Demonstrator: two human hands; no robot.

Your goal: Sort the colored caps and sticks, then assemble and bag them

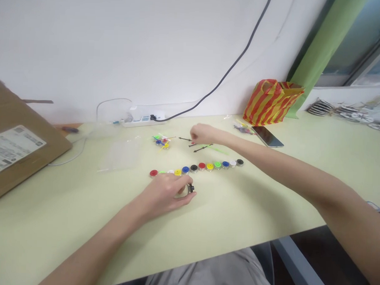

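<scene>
My left hand (pixel 168 194) pinches a small round black-topped piece (pixel 191 188) on its side between thumb and fingers, just above the table. Behind it runs a row of small round pieces with coloured tops, among them a red one (pixel 202 166), a yellow one (pixel 210 167) and a black one (pixel 240 162). My left hand partly covers the row's left part. Farther back, my right hand (pixel 202 134) is curled down over black arrow-shaped clock hands (pixel 203 148); its fingertips are hidden. A light green strip (pixel 217 149) lies beside them.
Coloured small parts (pixel 161 141) lie in a pile left of my right hand. Clear plastic bags (pixel 119 154), a power strip (pixel 144 118), a cardboard box (pixel 21 140), a phone (pixel 267 136) and a striped bag (pixel 270 103) surround the work area. A black cable (pixel 223 77) hangs down the wall.
</scene>
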